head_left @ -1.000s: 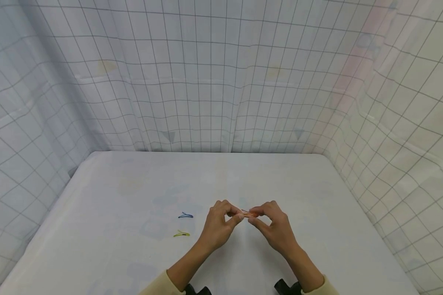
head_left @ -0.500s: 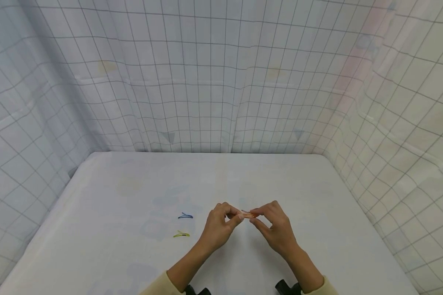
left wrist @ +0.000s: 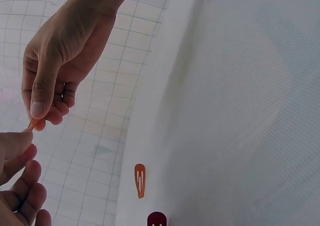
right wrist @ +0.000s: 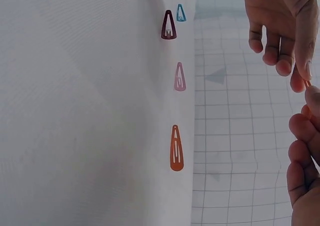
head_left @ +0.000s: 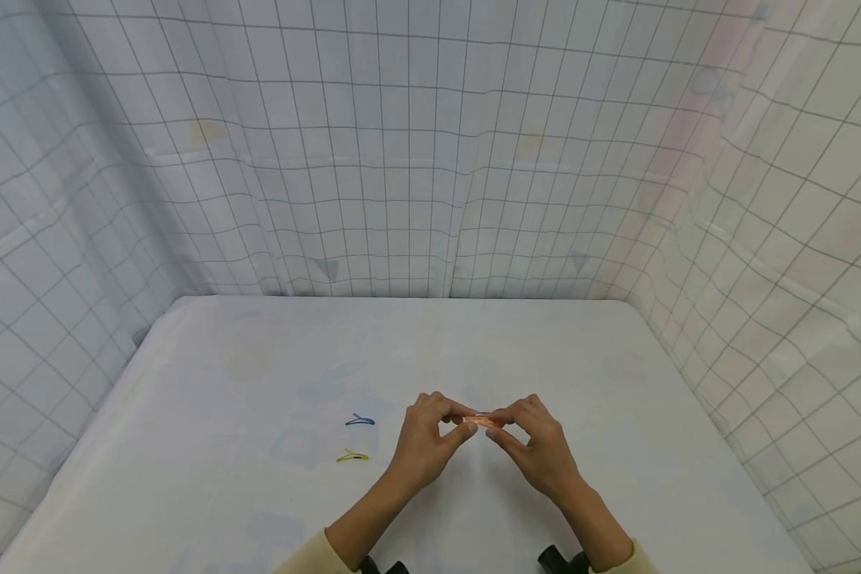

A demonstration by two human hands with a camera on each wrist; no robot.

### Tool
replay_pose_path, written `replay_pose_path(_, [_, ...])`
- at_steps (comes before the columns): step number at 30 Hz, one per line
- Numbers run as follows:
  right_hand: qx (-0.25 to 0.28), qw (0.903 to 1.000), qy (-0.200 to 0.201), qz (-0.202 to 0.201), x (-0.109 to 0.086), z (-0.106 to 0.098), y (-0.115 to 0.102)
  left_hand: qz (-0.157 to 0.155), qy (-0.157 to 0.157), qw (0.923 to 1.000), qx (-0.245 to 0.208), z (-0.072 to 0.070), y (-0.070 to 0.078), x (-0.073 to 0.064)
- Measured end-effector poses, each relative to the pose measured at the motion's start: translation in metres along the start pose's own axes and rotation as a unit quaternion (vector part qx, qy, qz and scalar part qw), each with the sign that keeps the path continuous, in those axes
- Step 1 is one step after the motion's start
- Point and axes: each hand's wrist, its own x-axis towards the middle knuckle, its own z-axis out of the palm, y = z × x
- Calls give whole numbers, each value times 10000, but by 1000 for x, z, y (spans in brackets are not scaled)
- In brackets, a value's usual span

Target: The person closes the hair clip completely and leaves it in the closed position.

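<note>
Both hands meet in front of the person, holding an orange snap hair clip point(head_left: 479, 420) between them. My left hand point(head_left: 425, 438) pinches its left end between thumb and fingers. At its right end, my right hand point(head_left: 538, 442) pinches it the same way. Only a sliver of the clip point(left wrist: 32, 125) shows between the fingertips in the left wrist view. To the left on the white cloth lie a blue snap hair clip point(head_left: 360, 419) and a yellow one point(head_left: 352, 455), both with their arms sprung apart.
In the right wrist view, an orange clip point(right wrist: 176, 148), a pink clip point(right wrist: 180, 77), a maroon clip point(right wrist: 169, 25) and a small blue clip point(right wrist: 181, 13) lie along the cloth. White grid-patterned curtains point(head_left: 430, 159) stand behind the table and at its sides.
My left fingertips have shifted slightly along the clip, and the thin strip that stuck up from it lies flatter. My right hand has moved slightly down. The blue and yellow clips have stayed put.
</note>
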Motion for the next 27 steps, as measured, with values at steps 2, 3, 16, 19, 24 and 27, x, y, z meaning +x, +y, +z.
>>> replay_pose_path(2, [42, 10000, -49, 53, 0, 0, 0, 93, 78, 9999, 97, 1, 0, 0])
replay_pose_path(3, [51, 9999, -73, 73, -1, -1, 0, 133, 110, 9998, 139, 1, -1, -1])
replay_pose_path(16, [-403, 9981, -274, 375, -4, 1, 1, 238, 150, 9979, 587, 4, -6, -4])
replay_pose_path(19, [-373, 9976, -341, 482, -6, 2, 3, 186, 153, 9977, 634, 4, -7, -4])
replay_pose_path(24, [-264, 9945, -536, 864, -10, 6, 7, 129, 157, 9975, 674, 4, -9, -4])
replay_pose_path(27, [-218, 9860, -807, 1442, -14, 8, 10, 140, 188, 9979, 605, 3, -10, -5])
